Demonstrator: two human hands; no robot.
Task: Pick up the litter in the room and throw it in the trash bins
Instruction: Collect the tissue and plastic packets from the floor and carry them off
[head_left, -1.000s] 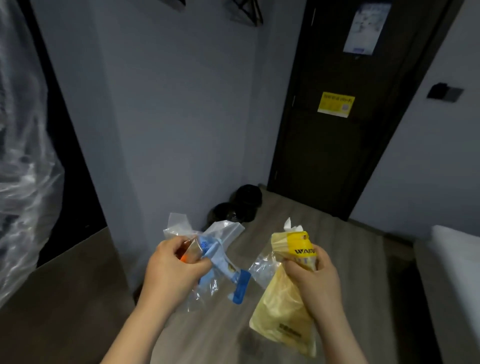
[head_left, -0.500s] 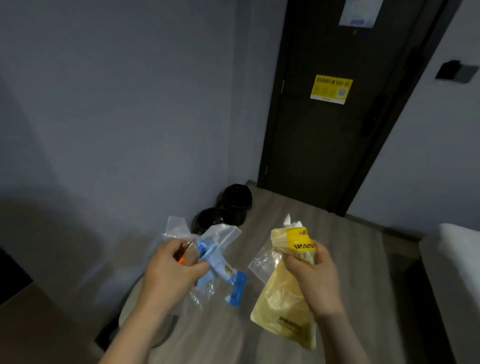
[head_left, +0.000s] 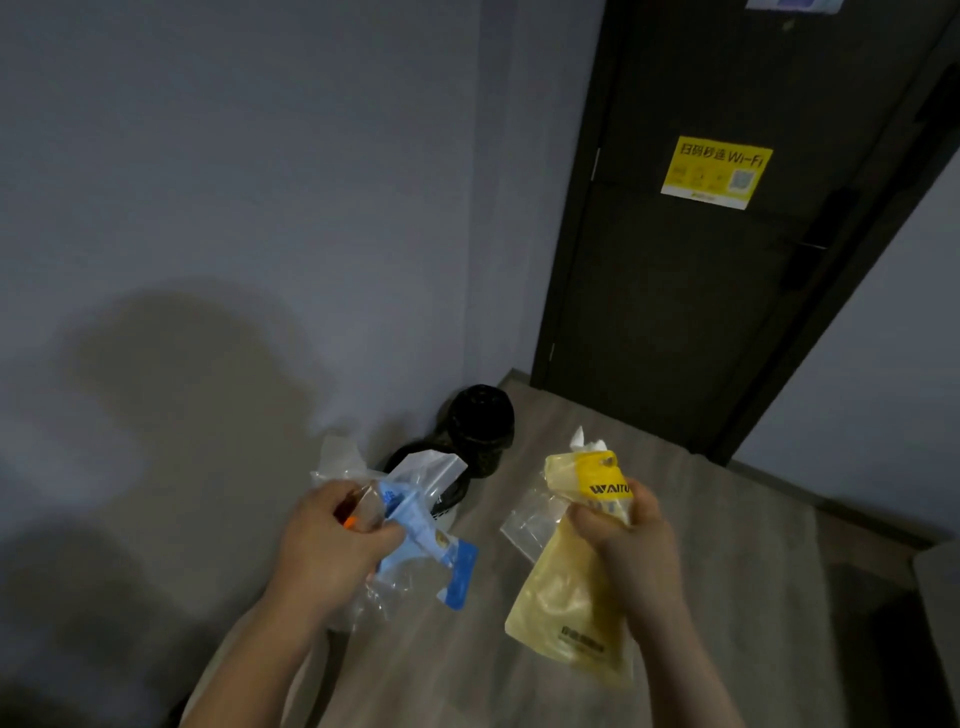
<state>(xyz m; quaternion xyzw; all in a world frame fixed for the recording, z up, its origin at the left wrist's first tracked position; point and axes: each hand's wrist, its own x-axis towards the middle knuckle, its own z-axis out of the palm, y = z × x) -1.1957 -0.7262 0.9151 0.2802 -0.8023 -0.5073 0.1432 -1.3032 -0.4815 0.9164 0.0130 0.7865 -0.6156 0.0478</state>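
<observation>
Gripping a crumpled bunch of clear and blue plastic wrappers (head_left: 434, 545), the left hand (head_left: 332, 545) has its fingers curled round them, and they fan out from the fist toward two and four o'clock. The right hand (head_left: 628, 540) clutches the neck of a yellow pouch (head_left: 566, 613), which hangs from it toward seven o'clock; a clear bag (head_left: 530, 519) juts out at its nine o'clock and a scrap of white tissue (head_left: 587, 442) pokes up at eleven. Two black trash bins (head_left: 480, 426) stand on the wooden floor (head_left: 727, 571) against the wall (head_left: 234, 208), at about two o'clock from the left hand, apart from both bunches. The nearer bin is mostly hidden behind the wrappers. Something orange shows inside the left fist, too covered to name. The right fingers cut off the pouch's black lettering. The pouch is pale, translucent and creased, with a brighter yellow band at its top.
</observation>
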